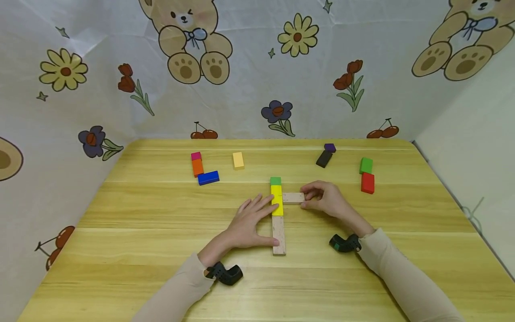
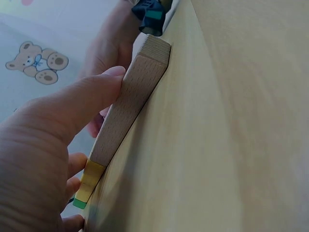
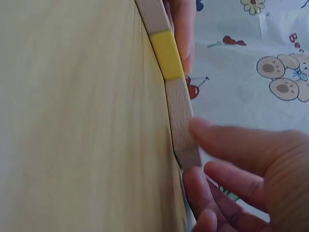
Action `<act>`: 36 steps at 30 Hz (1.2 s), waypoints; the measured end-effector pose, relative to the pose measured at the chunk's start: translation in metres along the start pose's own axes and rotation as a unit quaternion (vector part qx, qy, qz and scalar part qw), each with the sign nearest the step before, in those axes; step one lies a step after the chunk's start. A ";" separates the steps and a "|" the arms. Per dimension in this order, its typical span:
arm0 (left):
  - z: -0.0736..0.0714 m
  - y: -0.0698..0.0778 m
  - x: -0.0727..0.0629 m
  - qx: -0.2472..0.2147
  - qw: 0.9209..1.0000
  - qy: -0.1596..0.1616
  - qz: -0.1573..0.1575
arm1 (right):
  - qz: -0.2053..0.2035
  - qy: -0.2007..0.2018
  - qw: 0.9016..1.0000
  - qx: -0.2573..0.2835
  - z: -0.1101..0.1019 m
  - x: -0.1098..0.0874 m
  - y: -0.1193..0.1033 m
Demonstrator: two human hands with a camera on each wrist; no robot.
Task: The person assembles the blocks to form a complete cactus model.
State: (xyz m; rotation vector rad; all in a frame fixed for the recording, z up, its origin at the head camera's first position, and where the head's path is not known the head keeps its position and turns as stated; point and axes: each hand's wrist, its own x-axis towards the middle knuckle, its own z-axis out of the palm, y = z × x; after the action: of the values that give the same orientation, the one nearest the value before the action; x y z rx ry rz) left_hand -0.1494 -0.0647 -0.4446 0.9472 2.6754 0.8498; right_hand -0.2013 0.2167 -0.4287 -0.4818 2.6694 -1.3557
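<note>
In the head view a straight line of blocks lies mid-table: a small green block, a yellow block and a plain wooden block. My left hand has its fingers spread, with fingertips on the yellow block and the thumb on the plain block. A second plain wooden block points sideways from the yellow one, its end against it. At its outer end my right hand pinches it with curled fingers; the right wrist view shows the thumb on its side.
Back left lie a magenta block, an orange block, a blue block and a pale yellow block. Back right are a purple block, a black block, a green block and a red block.
</note>
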 end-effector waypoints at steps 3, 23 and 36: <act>0.000 0.000 0.000 -0.002 1.000 0.001 0.003 | 0.006 0.000 1.000 0.009 -0.013 0.000 0.002; 0.001 -0.002 -0.001 0.007 1.000 0.002 0.006 | 0.077 0.087 0.993 -0.026 -0.138 -0.033 0.051; 0.001 -0.001 0.000 0.005 1.000 0.002 0.004 | 0.082 0.067 0.994 0.010 -0.138 -0.046 0.096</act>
State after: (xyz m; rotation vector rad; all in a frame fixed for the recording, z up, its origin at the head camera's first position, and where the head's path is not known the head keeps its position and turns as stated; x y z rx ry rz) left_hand -0.1496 -0.0649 -0.4455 0.9601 2.6843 0.8409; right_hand -0.2131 0.3903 -0.4256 -0.1717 2.7266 -1.4102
